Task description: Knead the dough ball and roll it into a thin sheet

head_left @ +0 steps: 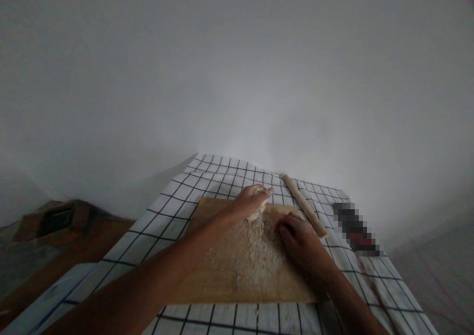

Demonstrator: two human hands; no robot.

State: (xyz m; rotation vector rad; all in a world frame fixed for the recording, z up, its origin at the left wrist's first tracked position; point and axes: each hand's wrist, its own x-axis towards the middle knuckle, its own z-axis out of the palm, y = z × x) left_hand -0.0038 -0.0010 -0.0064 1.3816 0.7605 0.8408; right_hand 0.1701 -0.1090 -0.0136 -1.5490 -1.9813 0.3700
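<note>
My left hand (252,197) reaches over the far part of a wooden board (222,276), its fingers curled around a pale, floury lump of dough (255,215). Dough shows above and below the fingers. At the board's right side rests my right hand (298,231), closed with its fingers bent inward. Whether anything is inside it is hidden. Loose flour and crumbs (255,266) are scattered over the board between the two hands.
A wooden rolling pin (305,206) lies diagonally beyond my right hand. Farther right is a dark, pixelated object (357,229). A white checked cloth (166,206) covers the table, which stands against a pale wall (237,78). A cardboard box (55,221) is at the lower left.
</note>
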